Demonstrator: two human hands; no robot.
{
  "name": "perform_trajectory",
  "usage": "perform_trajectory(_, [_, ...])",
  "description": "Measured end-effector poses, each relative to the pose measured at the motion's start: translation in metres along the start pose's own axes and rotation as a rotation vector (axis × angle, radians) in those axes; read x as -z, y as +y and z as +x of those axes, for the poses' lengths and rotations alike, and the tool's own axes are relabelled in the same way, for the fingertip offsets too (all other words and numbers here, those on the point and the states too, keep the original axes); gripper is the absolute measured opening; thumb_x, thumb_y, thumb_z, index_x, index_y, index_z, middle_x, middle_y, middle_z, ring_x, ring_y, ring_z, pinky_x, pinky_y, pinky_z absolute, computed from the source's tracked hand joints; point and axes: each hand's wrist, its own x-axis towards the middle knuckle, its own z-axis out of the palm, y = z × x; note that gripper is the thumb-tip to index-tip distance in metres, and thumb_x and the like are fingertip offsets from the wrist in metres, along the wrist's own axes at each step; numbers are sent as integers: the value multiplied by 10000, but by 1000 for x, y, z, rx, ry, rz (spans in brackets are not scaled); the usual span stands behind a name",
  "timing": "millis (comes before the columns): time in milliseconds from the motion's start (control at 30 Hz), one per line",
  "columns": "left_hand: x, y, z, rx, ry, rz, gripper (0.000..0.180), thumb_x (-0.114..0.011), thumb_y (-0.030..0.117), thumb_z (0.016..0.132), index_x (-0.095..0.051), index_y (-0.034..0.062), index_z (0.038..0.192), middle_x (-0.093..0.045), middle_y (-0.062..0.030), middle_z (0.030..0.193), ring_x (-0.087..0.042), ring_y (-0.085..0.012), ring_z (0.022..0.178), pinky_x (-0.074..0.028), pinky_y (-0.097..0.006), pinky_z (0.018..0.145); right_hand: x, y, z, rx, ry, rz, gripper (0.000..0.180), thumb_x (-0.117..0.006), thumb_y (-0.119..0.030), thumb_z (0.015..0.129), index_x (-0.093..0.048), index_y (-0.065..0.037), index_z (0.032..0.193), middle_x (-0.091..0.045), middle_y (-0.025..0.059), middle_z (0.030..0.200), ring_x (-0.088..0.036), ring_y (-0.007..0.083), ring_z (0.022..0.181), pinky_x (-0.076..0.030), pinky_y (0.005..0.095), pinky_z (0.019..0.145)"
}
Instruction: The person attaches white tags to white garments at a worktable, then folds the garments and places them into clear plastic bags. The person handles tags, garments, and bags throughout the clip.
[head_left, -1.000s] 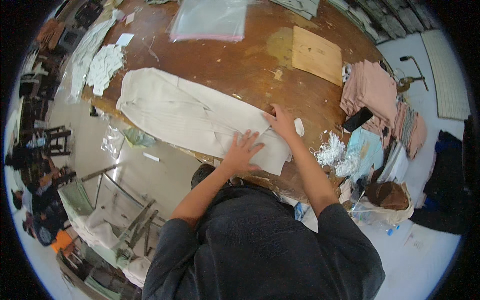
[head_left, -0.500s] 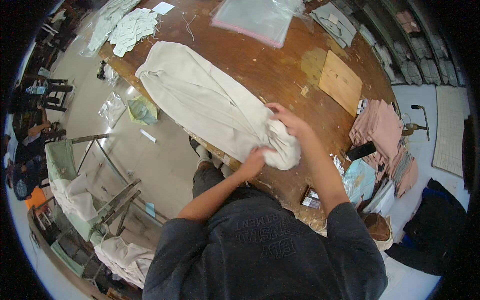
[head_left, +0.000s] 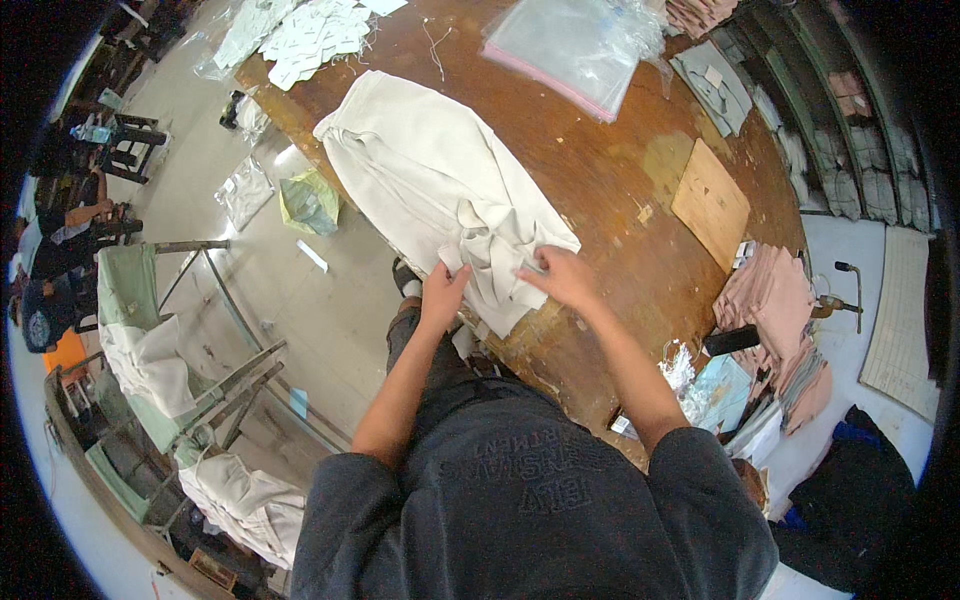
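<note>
A cream fabric garment (head_left: 430,170), which looks like a pair of trousers, lies lengthwise on the brown wooden table (head_left: 560,150). Its far end is gathered; the near end is rumpled, with a bunched fold standing up in the middle. My left hand (head_left: 444,293) pinches a small flap of the cloth beside that fold. To its right, my right hand (head_left: 565,276) grips the cloth near the garment's right edge, thumb and fingertips closed on it.
Clear plastic bags (head_left: 565,50) and white tags (head_left: 315,40) lie at the far side. On the right are a wooden board (head_left: 711,205), a dark phone-like object (head_left: 732,340) and folded pink garments (head_left: 765,295). A rack with draped cloth (head_left: 150,370) stands at left.
The bunched near end has been opened out and spread flatter on the table. Both hands have shifted, the left one toward the left. The whole view has swung slightly.
</note>
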Motion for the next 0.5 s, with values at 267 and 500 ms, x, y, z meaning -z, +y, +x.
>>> perform_trajectory(267, [27, 9, 34, 110, -324, 22, 350, -552, 268, 966, -586, 0, 1189, -672, -81, 915, -644, -151, 697, -532, -285, 558, -14, -50, 24, 71, -298, -402, 350, -714, -348, 758, -646, -66, 954, -630, 99, 798, -657, 316, 766, -525, 455, 638])
perform_trajectory(500, [109, 35, 75, 214, -304, 33, 391, -590, 339, 944, -608, -35, 1059, -672, -89, 816, -652, -196, 593, -506, -313, 542, 16, -92, 124, -264, -225, 739, 324, -661, -351, 900, -635, -29, 865, -628, 35, 685, -604, 93, 615, -479, 269, 551])
